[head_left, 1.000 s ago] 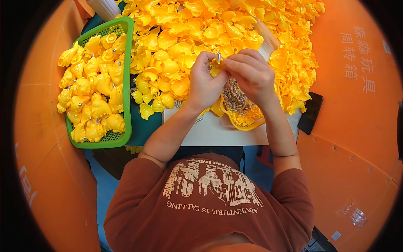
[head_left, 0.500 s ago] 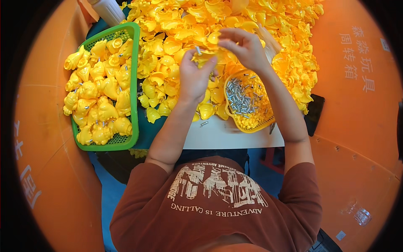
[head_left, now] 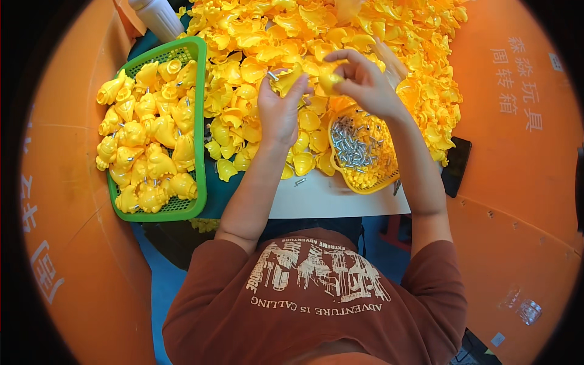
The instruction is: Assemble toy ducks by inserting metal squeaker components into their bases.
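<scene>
My left hand [head_left: 280,115] is closed on a yellow plastic shell piece [head_left: 286,80]. A small silver metal pin [head_left: 272,76] sticks out beside that piece, by the fingertips. Just to the right, my right hand [head_left: 370,86] pinches another curved yellow shell piece [head_left: 329,80], held apart from the first. Both hands hover over a wide heap of loose yellow shells [head_left: 255,36]. Below my right hand stands a yellow basket [head_left: 338,173] holding several silver pins [head_left: 354,149] and small yellow parts [head_left: 364,178].
A green basket [head_left: 201,128] at the left holds several yellow figures [head_left: 146,134], some with pins showing. Behind it stands a white bottle [head_left: 159,19]. A loose pin [head_left: 300,182] lies on the white tabletop [head_left: 304,204]. Orange panels [head_left: 517,182] flank the table; a dark flat object [head_left: 457,167] lies at right.
My right hand has brought a yellow shell piece closer to my left hand. The left hand's piece has turned and shows more, its pin now tilted. The view has shifted slightly.
</scene>
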Tool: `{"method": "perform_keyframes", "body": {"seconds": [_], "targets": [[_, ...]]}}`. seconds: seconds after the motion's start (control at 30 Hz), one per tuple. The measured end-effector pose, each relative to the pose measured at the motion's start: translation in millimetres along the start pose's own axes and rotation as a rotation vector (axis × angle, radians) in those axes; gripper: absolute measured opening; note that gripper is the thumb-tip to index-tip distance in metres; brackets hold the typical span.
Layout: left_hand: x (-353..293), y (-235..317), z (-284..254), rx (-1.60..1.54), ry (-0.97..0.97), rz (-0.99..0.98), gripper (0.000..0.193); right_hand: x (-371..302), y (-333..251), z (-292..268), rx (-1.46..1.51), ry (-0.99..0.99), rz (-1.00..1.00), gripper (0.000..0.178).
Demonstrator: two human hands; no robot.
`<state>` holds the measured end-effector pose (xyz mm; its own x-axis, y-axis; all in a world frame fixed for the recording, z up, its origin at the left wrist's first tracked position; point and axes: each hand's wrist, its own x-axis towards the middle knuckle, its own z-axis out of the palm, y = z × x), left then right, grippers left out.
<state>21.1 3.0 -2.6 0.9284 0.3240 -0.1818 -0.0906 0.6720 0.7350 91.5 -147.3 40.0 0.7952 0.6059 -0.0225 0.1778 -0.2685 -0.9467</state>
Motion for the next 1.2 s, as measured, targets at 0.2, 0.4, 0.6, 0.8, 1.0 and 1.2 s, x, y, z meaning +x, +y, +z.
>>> {"method": "perform_keyframes", "body": {"seconds": [0.2, 0.4, 0.6, 0.8, 1.0, 1.2], "targets": [[-14.5, -7.2, 8.4, 0.001, -0.150, -0.025, 0.041, -34.9, -24.1, 19.1, -0.035, -0.011, -0.046, 0.052], [-9.0, -17.7, 5.3, -0.133, -0.101, -0.006, 0.039, -51.6, -14.5, 33.2, 0.543, 0.315, 0.185, 0.043], [-14.1, -18.2, 8.8, -0.138, -0.116, -0.096, 0.038, -60.8, 2.6, 37.1, 0.528, 0.356, 0.194, 0.026], [-14.9, -8.5, 7.3, -0.279, -0.231, -0.245, 0.051, -62.6, -19.9, 42.5, 0.393, 0.432, -0.007, 0.020], [-20.7, -1.7, 14.1, -0.253, -0.339, -0.280, 0.073, -57.0, -25.2, 45.2, 0.072, 0.315, -0.015, 0.025], [-20.3, -3.0, 12.0, -0.295, -0.337, -0.260, 0.059, -51.9, -27.4, 42.2, -0.060, 0.290, -0.079, 0.018]]}}
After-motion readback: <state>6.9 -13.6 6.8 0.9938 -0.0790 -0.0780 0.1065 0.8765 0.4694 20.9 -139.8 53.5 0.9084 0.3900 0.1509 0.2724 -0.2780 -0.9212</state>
